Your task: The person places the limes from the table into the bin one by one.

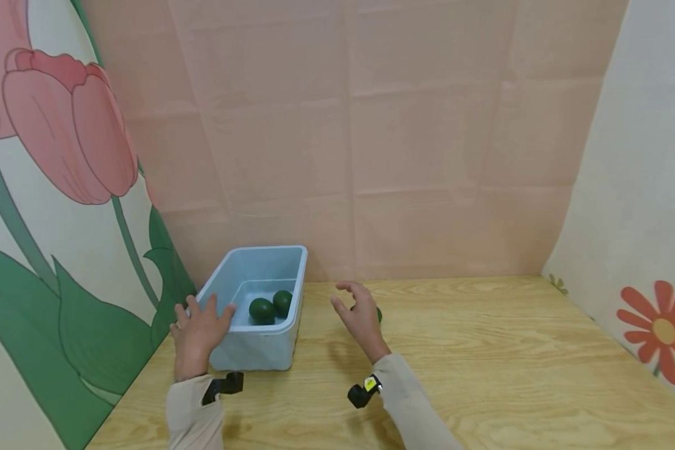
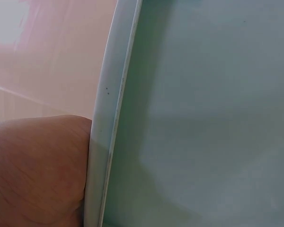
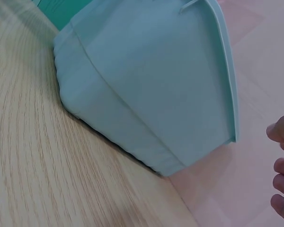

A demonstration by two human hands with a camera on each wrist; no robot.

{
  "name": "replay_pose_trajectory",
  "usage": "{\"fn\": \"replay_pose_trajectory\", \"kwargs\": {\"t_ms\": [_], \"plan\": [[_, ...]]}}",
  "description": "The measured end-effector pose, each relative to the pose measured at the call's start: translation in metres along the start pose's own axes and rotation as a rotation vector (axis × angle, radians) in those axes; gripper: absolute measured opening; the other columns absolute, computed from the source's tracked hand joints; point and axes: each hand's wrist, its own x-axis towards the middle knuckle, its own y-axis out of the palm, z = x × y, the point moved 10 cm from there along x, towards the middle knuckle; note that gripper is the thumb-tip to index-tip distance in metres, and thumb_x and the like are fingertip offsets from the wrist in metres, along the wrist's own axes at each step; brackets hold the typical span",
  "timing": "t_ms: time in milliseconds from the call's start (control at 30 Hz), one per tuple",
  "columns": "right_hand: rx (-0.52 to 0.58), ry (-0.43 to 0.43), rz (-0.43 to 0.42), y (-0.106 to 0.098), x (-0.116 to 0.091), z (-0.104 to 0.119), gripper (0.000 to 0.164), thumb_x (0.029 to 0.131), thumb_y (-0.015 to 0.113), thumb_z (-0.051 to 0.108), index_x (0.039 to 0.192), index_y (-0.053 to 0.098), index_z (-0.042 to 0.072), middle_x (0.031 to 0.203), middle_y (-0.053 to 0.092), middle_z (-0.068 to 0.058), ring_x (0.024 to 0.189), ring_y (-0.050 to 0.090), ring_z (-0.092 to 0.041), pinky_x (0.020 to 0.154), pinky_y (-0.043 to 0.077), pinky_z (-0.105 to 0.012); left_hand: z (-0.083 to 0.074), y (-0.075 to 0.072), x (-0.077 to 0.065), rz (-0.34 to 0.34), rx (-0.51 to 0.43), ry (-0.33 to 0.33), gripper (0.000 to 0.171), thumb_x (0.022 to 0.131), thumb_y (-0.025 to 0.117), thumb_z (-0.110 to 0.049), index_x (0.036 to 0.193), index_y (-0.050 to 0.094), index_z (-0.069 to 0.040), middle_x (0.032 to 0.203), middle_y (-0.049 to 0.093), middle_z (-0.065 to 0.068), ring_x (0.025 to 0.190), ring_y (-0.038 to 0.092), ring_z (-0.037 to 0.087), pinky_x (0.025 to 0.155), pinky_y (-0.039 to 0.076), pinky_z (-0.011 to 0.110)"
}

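A light blue plastic bin [image 1: 257, 350] stands on the table at the left, its open top facing up. Two smooth dark green oval fruits [image 1: 262, 310], avocado-like, lie inside near its front right corner. At the bin's front left rim is my left hand [image 1: 199, 331], fingers spread; the left wrist view has a rounded part of this hand against the rim [image 2: 106, 113]. My right hand [image 1: 362, 317] hovers right of the bin, fingers loosely bent and nothing between them, as the right wrist view also shows. Another green fruit [image 1: 379, 314] peeks out behind it, mostly hidden.
The wood-grain table [image 1: 484, 362] extends to the right. A pink sheet [image 1: 405, 156] hangs at the back, close behind the bin. Panels printed with a tulip [image 1: 73, 125] and a red flower [image 1: 664, 331] flank the table. Both wrists wear small black cameras.
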Motion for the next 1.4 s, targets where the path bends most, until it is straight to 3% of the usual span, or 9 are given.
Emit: {"fn": "replay_pose_trajectory", "kwargs": {"t_ms": [467,767,1400], "plan": [[-0.042,0.070,0.005,-0.003,-0.001,-0.015,0.032,0.088,0.070,0.018,0.117,0.064,0.007,0.124,0.065,-0.011,0.121,0.056,-0.032,0.100,0.046,-0.051,0.000,-0.001,-0.001,-0.003,0.008,0.009,0.071,0.101,0.035,-0.046,0.151,0.020,0.002,0.152,-0.004,0.041,0.139,-0.009,0.061,0.107,0.004,0.077],[-0.051,0.050,-0.009,-0.006,-0.002,-0.018,0.031,0.088,0.070,0.017,0.116,0.064,0.005,0.122,0.066,-0.013,0.120,0.056,-0.034,0.101,0.044,-0.053,0.000,-0.003,0.000,-0.041,0.014,0.029,0.071,0.100,0.037,-0.048,0.149,0.026,0.003,0.152,0.002,0.042,0.140,-0.004,0.061,0.106,0.007,0.078],[-0.119,0.147,0.018,-0.005,-0.004,-0.036,0.036,0.084,0.073,0.011,0.118,0.063,0.004,0.122,0.065,-0.014,0.120,0.053,-0.036,0.100,0.045,-0.051,0.001,0.001,0.000,-0.007,0.031,0.015,0.069,0.101,0.033,-0.044,0.150,0.021,0.003,0.152,-0.002,0.041,0.140,-0.007,0.061,0.107,0.006,0.078]]}}
